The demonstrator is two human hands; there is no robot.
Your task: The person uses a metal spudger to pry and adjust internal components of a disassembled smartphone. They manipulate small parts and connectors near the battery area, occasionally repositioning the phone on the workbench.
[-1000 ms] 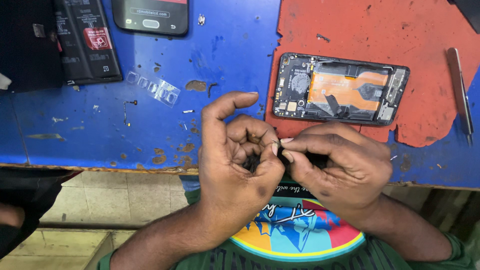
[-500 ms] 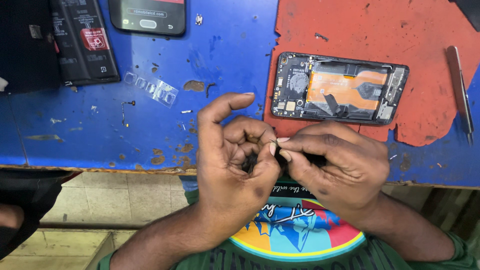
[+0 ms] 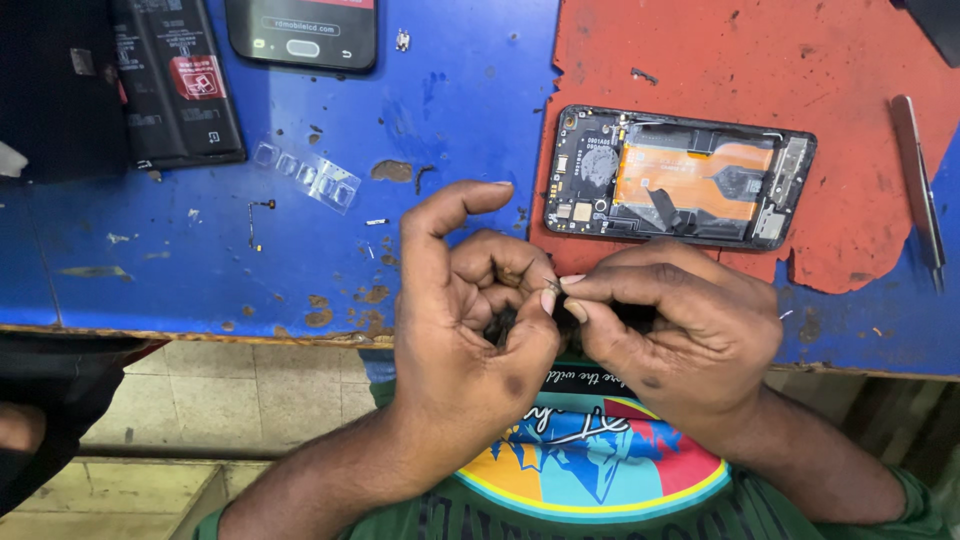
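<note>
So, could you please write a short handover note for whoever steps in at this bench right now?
Left hand and right hand: both meet at the bench edge, fingertips pinching a tiny part, too small to identify.
Opened phone: back cover off, insides exposed, lying on the red mat just beyond the hands.
Tweezers: at the mat's right edge, untouched.
Battery and second phone: far left on the blue bench.
Done: phone is open. Left: the tiny part is not yet in the phone.

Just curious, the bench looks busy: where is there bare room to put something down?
Bare blue top lies below the black battery, left of the left hand. Bare red mat lies above the opened phone. It is crowded around both hands and near the tweezers.
</note>
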